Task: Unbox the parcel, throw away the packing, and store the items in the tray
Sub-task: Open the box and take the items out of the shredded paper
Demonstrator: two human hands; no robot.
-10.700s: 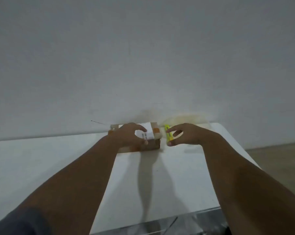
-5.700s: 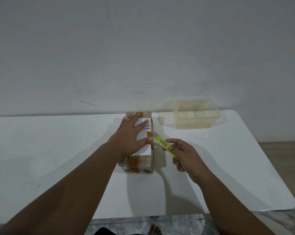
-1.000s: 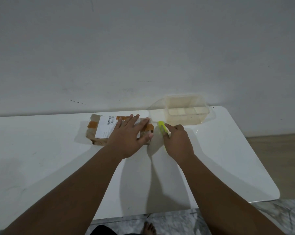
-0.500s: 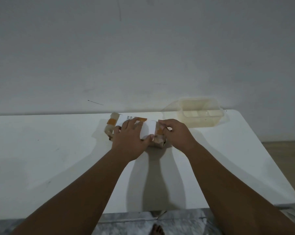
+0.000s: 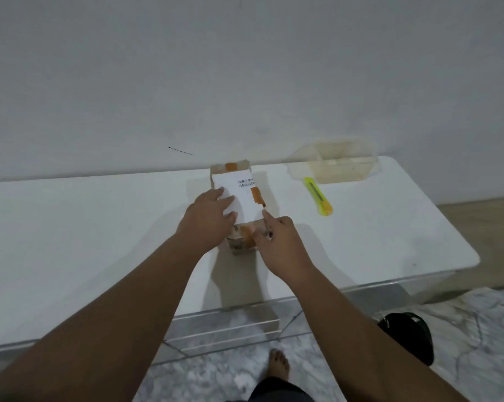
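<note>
The cutter (image 5: 317,196) has been let go and now lies on the table (image 5: 99,227), off to the right of the right hand (image 5: 276,242) and a little beyond it. The parcel (image 5: 246,207) has been turned from crosswise to lengthwise, so that its short end is faced toward the person.

The parcel is held between both hands near the middle of the table. The left hand (image 5: 210,224) is laid flat on the near left part of its top, fingers spread straight over the white label (image 5: 233,184). The right hand is set at the near right corner, its forefinger stretched along the right edge just below a patch of orange tape (image 5: 256,195), the thumb against the near end; whether anything is pinched there cannot be told.

The clear tray (image 5: 340,166) stands beyond the right hand, by the wall, just past the cutter's far tip. A black bag (image 5: 407,338) is seen on the floor below the right forearm.
</note>
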